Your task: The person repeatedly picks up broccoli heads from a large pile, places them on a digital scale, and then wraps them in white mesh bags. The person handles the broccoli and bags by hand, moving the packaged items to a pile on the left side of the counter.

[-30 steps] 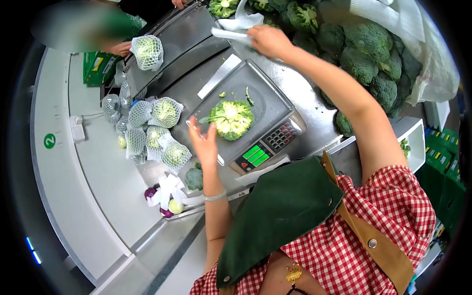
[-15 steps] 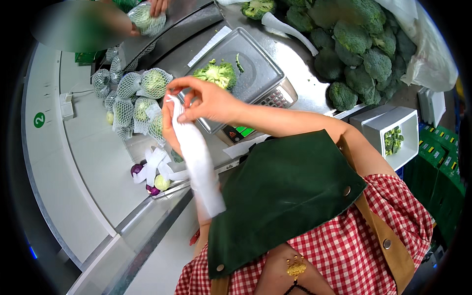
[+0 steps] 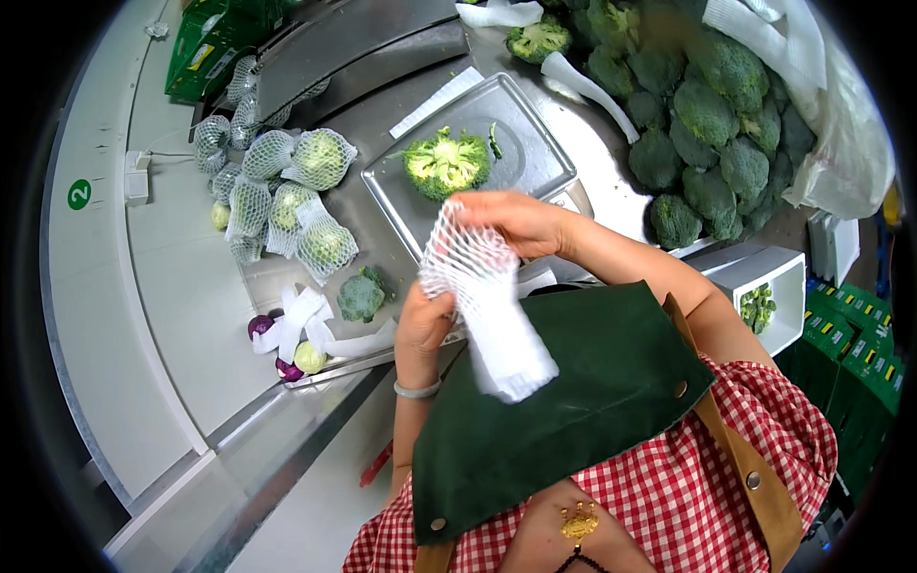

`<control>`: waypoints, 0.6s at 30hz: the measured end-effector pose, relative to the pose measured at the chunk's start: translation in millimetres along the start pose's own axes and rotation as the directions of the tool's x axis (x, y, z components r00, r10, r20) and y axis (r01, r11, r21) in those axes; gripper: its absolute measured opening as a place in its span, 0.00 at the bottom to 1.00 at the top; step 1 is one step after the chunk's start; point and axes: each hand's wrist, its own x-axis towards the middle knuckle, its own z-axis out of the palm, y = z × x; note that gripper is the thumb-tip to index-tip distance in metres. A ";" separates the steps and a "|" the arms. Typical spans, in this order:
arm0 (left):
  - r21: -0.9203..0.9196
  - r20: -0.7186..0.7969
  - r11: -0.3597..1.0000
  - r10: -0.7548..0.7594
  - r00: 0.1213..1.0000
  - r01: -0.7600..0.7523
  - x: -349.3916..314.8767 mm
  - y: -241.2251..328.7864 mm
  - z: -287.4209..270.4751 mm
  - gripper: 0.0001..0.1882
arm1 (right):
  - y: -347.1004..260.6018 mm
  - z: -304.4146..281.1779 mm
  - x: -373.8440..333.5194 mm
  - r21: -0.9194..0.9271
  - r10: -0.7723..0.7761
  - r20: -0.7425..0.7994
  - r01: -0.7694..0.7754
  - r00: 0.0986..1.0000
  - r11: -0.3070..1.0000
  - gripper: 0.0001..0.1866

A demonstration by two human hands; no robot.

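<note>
Both hands are gripping a white foam net sleeve in front of the green apron: the left hand is pinching its lower left edge, and the right hand is clenching its top edge, so the sleeve is hanging stretched between them with nothing inside it.

Judging by how things are lying, the work is partly done. A cluster of netted broccoli heads is already resting on the steel table to the left, while one bare broccoli head is sitting on the scale tray, just beyond the hands and not yet sleeved. A large heap of loose broccoli is waiting at the right, beside a white plastic bag, so most of the stock appears to be left to wrap. A small loose floret and some spare white sleeves are lying near the table's front edge, along with a couple of small purple and pale green pieces.

A round green sign is showing on the white surface at far left. Green cartons are standing at the right edge, and a white open bin holding green trimmings is sitting next to them.
</note>
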 end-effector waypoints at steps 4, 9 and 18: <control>-0.596 -0.155 0.769 0.174 0.973 -0.232 27.6 3.0 -32.0 0.28 | -25.0 -5.2 8.2 -0.939 -0.174 -0.142 -0.077 0.975 0.336 0.27; 0.005 -0.666 1.000 0.015 0.746 -0.015 88.6 -26.6 -45.8 0.20 | -58.1 0.9 68.1 -0.851 -0.639 -0.022 -0.349 0.769 -0.391 0.21; -0.381 -0.532 0.873 0.063 0.844 -0.306 160.6 -39.9 -77.8 0.23 | -58.5 -30.0 81.2 -0.925 -0.583 -0.249 -0.368 0.774 -0.093 0.23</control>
